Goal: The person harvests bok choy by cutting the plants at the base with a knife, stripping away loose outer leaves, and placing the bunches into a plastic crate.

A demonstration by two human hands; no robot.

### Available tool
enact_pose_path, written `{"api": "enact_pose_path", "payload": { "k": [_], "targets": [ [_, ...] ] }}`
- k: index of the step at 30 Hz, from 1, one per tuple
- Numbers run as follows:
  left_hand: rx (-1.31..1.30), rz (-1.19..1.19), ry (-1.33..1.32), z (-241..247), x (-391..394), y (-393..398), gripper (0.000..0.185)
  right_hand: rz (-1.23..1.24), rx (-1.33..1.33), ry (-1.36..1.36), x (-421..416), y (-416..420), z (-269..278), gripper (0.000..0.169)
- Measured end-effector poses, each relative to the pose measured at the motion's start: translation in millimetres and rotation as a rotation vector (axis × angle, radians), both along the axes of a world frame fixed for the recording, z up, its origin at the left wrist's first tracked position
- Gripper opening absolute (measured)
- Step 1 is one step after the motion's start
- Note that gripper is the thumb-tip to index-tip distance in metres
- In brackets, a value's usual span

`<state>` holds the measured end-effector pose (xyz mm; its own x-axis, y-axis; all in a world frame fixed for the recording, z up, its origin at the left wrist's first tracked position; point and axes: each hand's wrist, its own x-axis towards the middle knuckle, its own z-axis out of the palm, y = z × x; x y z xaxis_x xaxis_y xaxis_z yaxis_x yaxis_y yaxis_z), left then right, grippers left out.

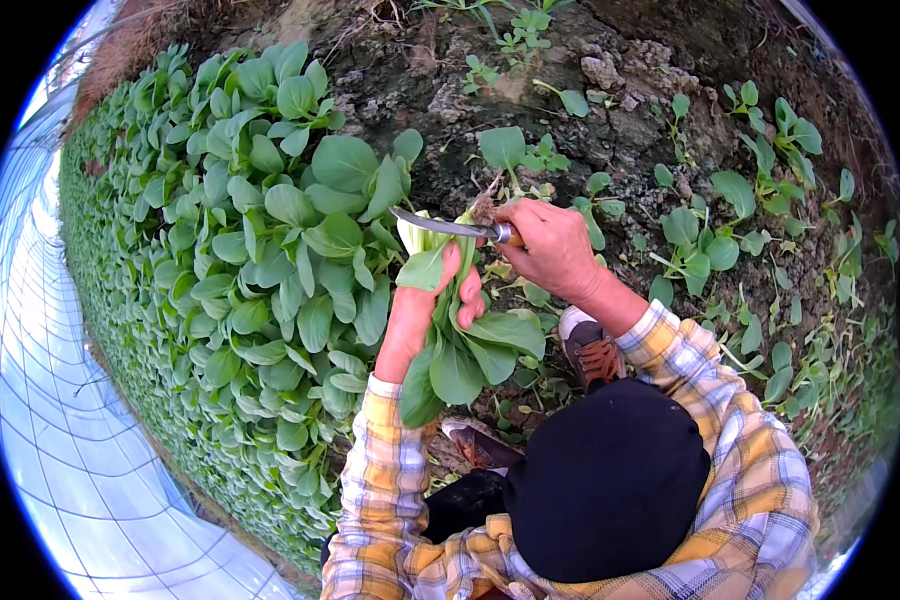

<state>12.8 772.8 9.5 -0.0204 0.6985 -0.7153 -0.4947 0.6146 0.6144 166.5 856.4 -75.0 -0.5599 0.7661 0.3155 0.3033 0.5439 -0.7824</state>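
Observation:
My left hand (454,285) is closed around a bunch of leafy greens (457,367) that look like bok choy, leaves hanging towards me and pale stems pointing away. In my right hand (544,244) is the wooden handle of a small curved knife or sickle (446,225). Its metal blade points left and lies across the stems, just beyond my left thumb. Thin brown roots (484,206) with soil on them show beside the base of the blade, at the stem ends. My right fingers partly hide the handle.
Dense rows of growing greens (270,247) fill the left side. Bare, cracked soil (435,90) lies ahead, with small scattered plants (697,247) at right. My shoes (596,349) stand on the ground below my hands. Clear plastic sheeting (82,450) with a grid pattern borders the far left.

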Motion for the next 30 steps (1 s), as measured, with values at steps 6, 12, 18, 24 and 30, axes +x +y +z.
{"api": "enact_pose_path", "payload": {
  "k": [6,12,18,24,30],
  "targets": [
    [-0.014,0.059,-0.051,5.1,7.8,1.8,0.041,-0.017,-0.026,-0.009,3.9,-0.2,-4.2,0.028],
    [0.012,0.006,-0.006,3.7,9.0,-0.1,0.039,-0.046,0.002,0.017,5.0,0.6,-11.6,0.021],
    [0.092,-0.152,0.063,25.3,20.6,14.4,0.045,-0.202,-0.460,-0.424,36.0,16.8,-78.7,0.025],
    [0.096,-0.949,1.364,-18.2,-8.3,66.7,0.016,-0.051,-0.684,-0.362,9.4,7.0,-58.1,0.036],
    [-0.285,-1.454,1.583,-76.3,-113.8,96.9,0.030,0.250,-0.692,-0.338,-46.5,-1.4,-69.1,0.032]
  ]
}}
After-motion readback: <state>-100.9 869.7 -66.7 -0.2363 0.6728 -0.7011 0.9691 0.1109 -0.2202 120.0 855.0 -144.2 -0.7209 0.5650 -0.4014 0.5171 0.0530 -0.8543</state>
